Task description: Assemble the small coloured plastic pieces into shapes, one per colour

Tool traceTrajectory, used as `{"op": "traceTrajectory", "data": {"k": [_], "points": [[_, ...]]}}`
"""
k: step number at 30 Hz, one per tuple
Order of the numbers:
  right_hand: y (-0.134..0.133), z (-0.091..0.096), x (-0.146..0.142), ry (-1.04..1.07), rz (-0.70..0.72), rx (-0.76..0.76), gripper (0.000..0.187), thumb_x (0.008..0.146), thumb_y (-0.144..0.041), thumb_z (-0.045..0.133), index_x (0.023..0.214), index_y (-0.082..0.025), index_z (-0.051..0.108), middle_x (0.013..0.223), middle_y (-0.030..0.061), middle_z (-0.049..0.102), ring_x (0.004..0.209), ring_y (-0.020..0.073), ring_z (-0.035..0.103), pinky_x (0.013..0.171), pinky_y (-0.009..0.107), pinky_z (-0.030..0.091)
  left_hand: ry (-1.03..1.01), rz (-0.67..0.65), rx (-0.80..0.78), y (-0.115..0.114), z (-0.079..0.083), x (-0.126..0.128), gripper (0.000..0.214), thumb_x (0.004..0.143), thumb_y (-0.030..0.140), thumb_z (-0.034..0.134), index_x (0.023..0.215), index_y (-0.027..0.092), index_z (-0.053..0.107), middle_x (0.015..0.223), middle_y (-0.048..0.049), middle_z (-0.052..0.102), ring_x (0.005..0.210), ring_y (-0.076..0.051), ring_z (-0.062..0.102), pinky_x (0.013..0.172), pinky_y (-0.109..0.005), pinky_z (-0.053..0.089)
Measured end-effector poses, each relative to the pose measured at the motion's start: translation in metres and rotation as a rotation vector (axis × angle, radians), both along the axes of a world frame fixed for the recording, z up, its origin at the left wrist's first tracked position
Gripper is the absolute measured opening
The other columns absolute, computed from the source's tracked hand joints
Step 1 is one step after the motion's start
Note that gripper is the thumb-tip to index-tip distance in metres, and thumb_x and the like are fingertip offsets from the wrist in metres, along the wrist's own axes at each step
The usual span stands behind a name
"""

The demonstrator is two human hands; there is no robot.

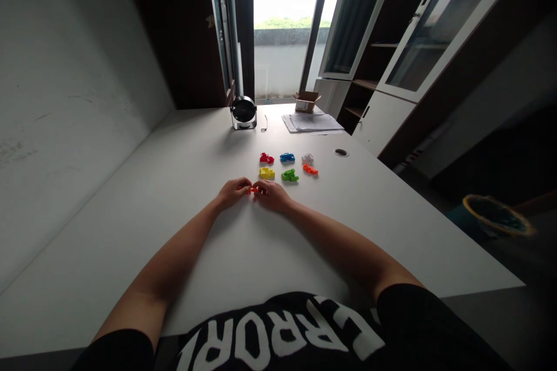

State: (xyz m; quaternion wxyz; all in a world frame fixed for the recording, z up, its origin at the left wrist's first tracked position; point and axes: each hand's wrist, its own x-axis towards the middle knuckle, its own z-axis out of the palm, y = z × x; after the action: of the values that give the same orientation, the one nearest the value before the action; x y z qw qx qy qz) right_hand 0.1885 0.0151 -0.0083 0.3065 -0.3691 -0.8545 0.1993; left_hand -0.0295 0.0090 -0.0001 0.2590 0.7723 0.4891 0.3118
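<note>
Both my hands rest on the white table (183,232), meeting in the middle. My left hand (232,192) and my right hand (273,194) pinch a small orange plastic piece (253,189) between their fingertips. Just beyond the hands lie several small coloured plastic pieces in two rows: a red one (266,158), a blue one (287,157), a white one (307,158), a yellow one (267,173), a green one (289,175) and another orange one (310,170).
A small round black and silver device (243,112) stands at the table's far side. A stack of papers (311,122) and a small cardboard box (307,101) lie at the far right. A cable hole (341,152) is in the tabletop. Cabinets stand to the right, a bin (496,214) on the floor.
</note>
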Motion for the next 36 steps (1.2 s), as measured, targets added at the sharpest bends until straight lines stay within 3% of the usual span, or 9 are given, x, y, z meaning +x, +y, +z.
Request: {"op": "traceTrajectory", "data": {"k": [36], "points": [[-0.0019, 0.0022, -0.0010, -0.009, -0.011, -0.020, 0.022, 0.086, -0.016, 0.067, 0.108, -0.021, 0.069, 0.092, 0.0024, 0.069, 0.075, 0.0121, 0.058, 0.069, 0.022, 0.041, 0.026, 0.015, -0.019, -0.0017, 0.0033, 0.0012, 0.023, 0.086, 0.032, 0.056, 0.098, 0.021, 0.073, 0.090, -0.0022, 0.074, 0.080, -0.018, 0.063, 0.075, -0.027, 0.049]]}}
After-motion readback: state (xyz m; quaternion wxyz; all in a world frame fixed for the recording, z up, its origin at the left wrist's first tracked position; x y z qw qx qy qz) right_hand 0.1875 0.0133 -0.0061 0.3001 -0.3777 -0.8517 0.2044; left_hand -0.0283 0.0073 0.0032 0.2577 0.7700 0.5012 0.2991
